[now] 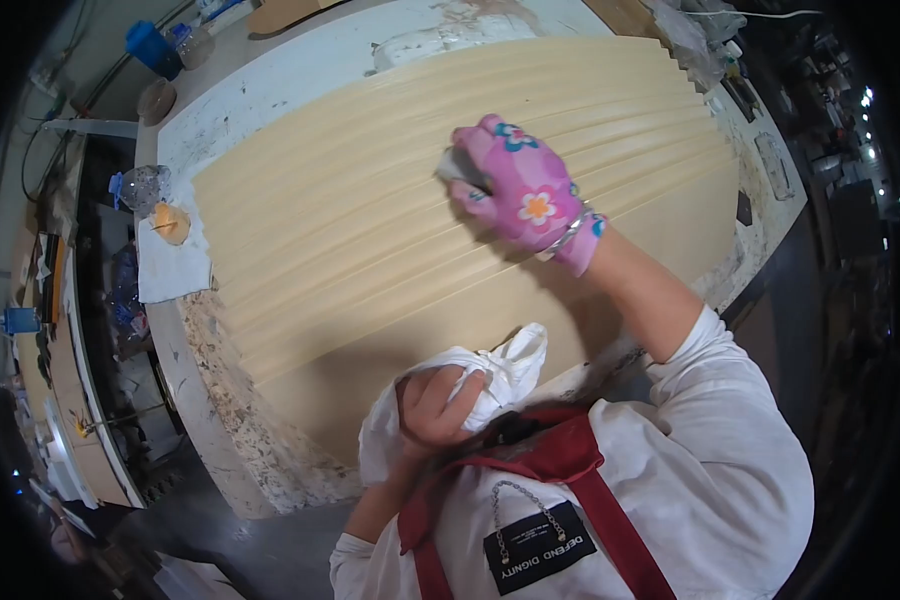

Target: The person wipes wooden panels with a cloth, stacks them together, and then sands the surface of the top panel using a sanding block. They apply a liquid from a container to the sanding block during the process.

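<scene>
A broad cream-coloured panel (370, 190) with long wavy ridges lies across the worktable. Over the middle of its ridges, my right hand (530, 190) wears a pink flowered glove. Its fingers curl round a small greyish-white pad (454, 168) that is partly hidden by the hand; whether it is a sponge or a sanding block I cannot tell. Close to my body at the panel's near edge, my bare left hand (440, 402) is closed on a bunched white cloth (515, 365). Part of that cloth hangs down past the wrist.
Left of the panel, an orange-tan lump (171, 224) sits on a white cloth (165, 275) beside a clear bottle (148, 187). A blue cup (153, 50) stands at the far left. Plastic wrapping (695, 40) lies at the far right. The table's stained edge (240, 420) runs along the near left.
</scene>
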